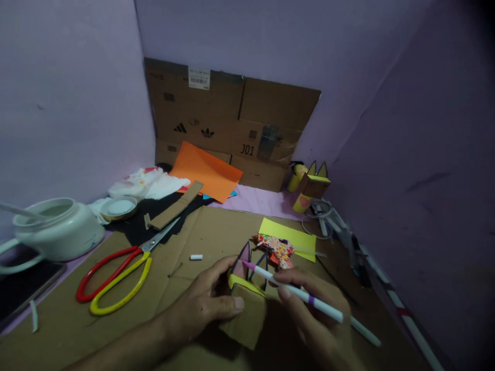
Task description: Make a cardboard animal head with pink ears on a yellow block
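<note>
My left hand grips a small cardboard piece with a yellow band and two pointed, dark-edged ears at its top. The left ear is coloured pinkish purple. Between the fingers of my right hand is a white marker with a purple ring; its purple tip meets the left ear. A small white cap lies on the cardboard sheet left of the piece. Behind my right hand are a floral-patterned piece and a yellow paper.
Scissors with red and yellow handles lie at left, by a white pot and a dark phone. Orange paper and a cardboard strip are behind. A similar eared figure stands back right. A cardboard panel leans on the wall.
</note>
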Tool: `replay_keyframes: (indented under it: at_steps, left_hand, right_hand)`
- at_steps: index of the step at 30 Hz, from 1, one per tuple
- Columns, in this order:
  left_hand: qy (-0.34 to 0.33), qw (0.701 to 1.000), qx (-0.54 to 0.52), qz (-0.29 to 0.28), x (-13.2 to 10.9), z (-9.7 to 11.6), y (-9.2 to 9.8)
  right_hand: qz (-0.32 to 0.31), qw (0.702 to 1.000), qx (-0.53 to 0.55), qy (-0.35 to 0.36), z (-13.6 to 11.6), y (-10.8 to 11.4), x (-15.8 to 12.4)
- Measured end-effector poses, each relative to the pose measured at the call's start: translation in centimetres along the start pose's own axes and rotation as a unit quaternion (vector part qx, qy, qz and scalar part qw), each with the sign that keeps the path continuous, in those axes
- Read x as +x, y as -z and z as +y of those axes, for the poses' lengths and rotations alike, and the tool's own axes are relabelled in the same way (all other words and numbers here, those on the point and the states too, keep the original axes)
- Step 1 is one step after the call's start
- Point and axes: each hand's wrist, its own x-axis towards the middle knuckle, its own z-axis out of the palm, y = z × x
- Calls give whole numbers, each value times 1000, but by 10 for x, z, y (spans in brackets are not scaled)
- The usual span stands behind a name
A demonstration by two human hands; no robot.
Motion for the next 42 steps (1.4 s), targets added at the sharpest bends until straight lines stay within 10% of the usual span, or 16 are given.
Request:
replay_keyframes:
  at_steps: [42]
  left_hand:
    - [-8, 1000, -24, 3, -1, 2, 1]
  right_hand:
    - [-32, 999, -3, 6, 2, 3, 1]
